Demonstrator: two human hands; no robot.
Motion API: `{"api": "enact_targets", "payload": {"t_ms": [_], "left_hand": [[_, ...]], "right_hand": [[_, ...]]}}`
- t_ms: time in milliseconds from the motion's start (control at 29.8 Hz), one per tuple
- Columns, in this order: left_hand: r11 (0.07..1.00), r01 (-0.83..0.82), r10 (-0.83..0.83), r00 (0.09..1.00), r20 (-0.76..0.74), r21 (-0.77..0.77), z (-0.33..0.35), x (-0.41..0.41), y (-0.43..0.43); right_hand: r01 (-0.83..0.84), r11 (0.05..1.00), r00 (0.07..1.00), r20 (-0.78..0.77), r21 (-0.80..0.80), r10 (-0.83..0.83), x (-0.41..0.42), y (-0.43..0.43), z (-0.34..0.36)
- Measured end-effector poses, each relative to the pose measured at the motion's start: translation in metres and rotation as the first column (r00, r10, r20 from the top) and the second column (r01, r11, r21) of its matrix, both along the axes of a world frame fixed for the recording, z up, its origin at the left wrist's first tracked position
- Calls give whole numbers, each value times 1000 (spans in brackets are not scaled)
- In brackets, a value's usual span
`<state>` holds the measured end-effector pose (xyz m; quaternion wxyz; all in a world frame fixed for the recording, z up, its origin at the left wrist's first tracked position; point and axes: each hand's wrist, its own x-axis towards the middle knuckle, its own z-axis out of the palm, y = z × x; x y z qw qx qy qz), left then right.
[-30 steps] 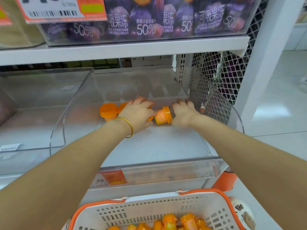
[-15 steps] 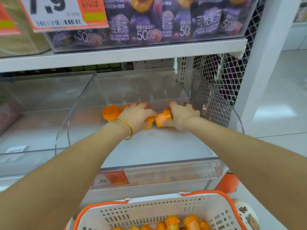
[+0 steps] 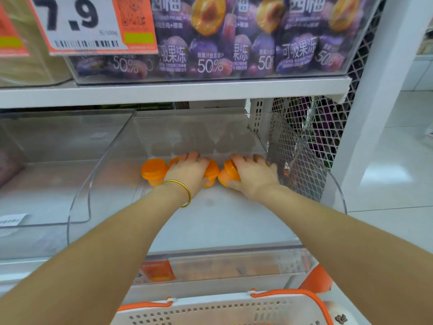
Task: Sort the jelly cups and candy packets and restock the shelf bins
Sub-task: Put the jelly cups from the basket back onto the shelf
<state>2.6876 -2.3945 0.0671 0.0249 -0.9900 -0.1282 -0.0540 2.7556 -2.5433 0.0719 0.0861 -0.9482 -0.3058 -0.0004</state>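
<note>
Both hands reach deep into a clear plastic shelf bin (image 3: 98, 174). My left hand (image 3: 189, 171), with a gold bangle on the wrist, lies over orange jelly cups (image 3: 212, 173) at the bin's back. One upright orange jelly cup (image 3: 153, 171) stands free just left of it. My right hand (image 3: 254, 175) grips a jelly cup lying on its side (image 3: 226, 175), lid towards the left hand. Another orange bit shows by its fingertips near the mesh.
A white wire mesh divider (image 3: 293, 158) closes the bin's right side. Above, a shelf holds purple prune jelly packets (image 3: 210, 38) and a 7.9 price tag (image 3: 77, 22). A white basket with orange rim (image 3: 234, 308) sits below the shelf front. Another clear bin (image 3: 46, 160) is left.
Both hands have pushed farther back into the bin with the cups. The right hand's cup has shifted right, away from the left hand. The view has tilted up, hiding the basket's contents.
</note>
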Motion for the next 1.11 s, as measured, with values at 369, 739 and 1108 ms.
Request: {"api": "enact_targets", "payload": {"t_ms": [369,739,1108], "left_hand": [[997,70,-67,992,-103,24,-2,-12,1],[984,179,-178,958,-223,-14,-2,-12,-9],[1000,27,-24,973,-230,11,-6,-22,7]], "right_hand": [[-34,996,996,81,-77,40,-5,4,0],[-7,957,989,-142,-289,-36,-10,-16,5],[-6,961,994,-104,-277,-23,-7,-11,1]]}}
